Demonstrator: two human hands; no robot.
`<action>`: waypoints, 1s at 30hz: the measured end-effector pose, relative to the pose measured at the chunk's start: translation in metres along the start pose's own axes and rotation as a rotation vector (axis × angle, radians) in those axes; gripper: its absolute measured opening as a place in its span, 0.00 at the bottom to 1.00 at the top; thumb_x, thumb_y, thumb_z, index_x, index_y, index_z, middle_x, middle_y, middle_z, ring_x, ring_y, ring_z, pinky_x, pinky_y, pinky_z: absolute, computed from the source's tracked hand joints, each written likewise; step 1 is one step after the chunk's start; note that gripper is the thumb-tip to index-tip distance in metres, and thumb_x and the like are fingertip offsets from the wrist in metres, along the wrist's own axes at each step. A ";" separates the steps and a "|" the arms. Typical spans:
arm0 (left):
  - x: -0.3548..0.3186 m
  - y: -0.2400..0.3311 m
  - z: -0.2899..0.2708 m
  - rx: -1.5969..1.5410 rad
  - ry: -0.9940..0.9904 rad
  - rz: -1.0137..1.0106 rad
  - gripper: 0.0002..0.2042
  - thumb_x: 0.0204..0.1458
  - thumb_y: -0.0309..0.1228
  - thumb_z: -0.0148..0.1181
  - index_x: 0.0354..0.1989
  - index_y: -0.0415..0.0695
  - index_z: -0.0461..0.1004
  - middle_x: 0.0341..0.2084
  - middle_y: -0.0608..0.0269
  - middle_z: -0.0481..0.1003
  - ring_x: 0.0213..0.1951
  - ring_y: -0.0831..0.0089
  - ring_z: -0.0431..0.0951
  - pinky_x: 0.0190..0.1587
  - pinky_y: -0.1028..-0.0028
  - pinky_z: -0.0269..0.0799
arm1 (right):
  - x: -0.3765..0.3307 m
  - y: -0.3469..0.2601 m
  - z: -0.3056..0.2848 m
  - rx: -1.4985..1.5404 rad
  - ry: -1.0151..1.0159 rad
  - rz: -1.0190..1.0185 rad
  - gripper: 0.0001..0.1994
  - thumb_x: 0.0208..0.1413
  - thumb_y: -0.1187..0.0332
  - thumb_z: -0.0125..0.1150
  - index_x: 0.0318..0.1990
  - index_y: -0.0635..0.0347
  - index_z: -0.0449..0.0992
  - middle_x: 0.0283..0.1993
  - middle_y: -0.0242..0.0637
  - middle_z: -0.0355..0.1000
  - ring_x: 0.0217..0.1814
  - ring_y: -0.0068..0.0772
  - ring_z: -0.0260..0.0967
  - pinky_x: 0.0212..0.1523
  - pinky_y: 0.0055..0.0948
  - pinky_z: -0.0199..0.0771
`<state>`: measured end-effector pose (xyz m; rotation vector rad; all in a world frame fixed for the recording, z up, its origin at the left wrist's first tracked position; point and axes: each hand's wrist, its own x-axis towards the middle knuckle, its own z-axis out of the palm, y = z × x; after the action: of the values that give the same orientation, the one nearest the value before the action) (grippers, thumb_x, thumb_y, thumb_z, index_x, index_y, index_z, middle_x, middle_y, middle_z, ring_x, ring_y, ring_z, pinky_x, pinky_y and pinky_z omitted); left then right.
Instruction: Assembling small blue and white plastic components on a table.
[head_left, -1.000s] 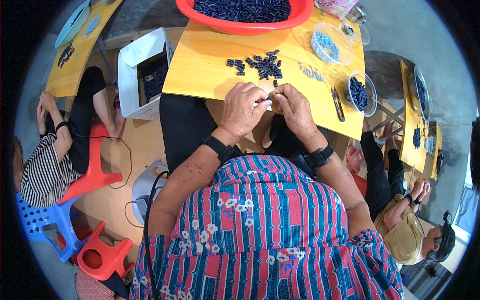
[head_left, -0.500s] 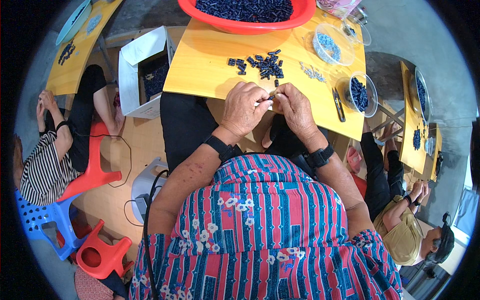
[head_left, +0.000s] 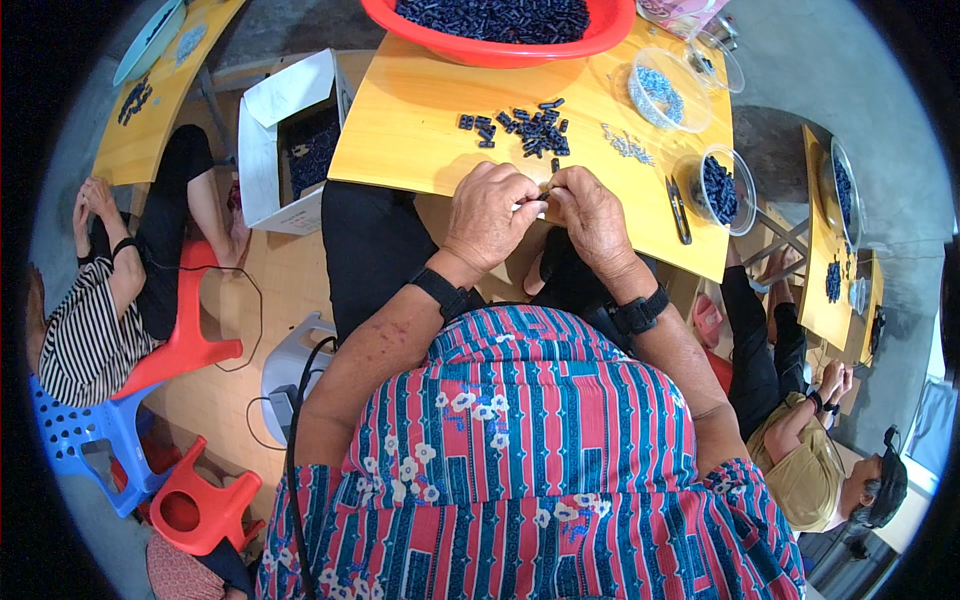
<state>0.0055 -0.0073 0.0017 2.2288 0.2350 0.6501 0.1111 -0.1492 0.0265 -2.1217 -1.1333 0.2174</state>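
Observation:
My left hand and my right hand meet fingertip to fingertip at the near edge of the yellow table. Between the fingertips they pinch a small pale part, mostly hidden by the fingers. Just beyond the hands lies a loose pile of small dark blue parts. A scatter of tiny pale pieces lies to its right. Both wrists wear black bands.
A red basin of dark blue parts stands at the table's far edge. Clear bowls hold pale and dark parts on the right, with a black tool beside them. A white box stands left. Other people sit at left and lower right.

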 end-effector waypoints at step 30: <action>0.000 0.002 -0.002 -0.005 -0.009 0.017 0.06 0.43 0.31 0.68 0.26 0.44 0.77 0.26 0.62 0.75 0.35 0.59 0.73 0.41 0.62 0.69 | -0.002 0.002 -0.004 -0.029 -0.026 -0.029 0.05 0.57 0.70 0.58 0.40 0.58 0.73 0.37 0.47 0.72 0.40 0.55 0.72 0.41 0.43 0.74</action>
<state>0.0044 -0.0074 0.0049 2.2308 0.2094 0.6493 0.1129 -0.1535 0.0274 -2.1326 -1.1879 0.2165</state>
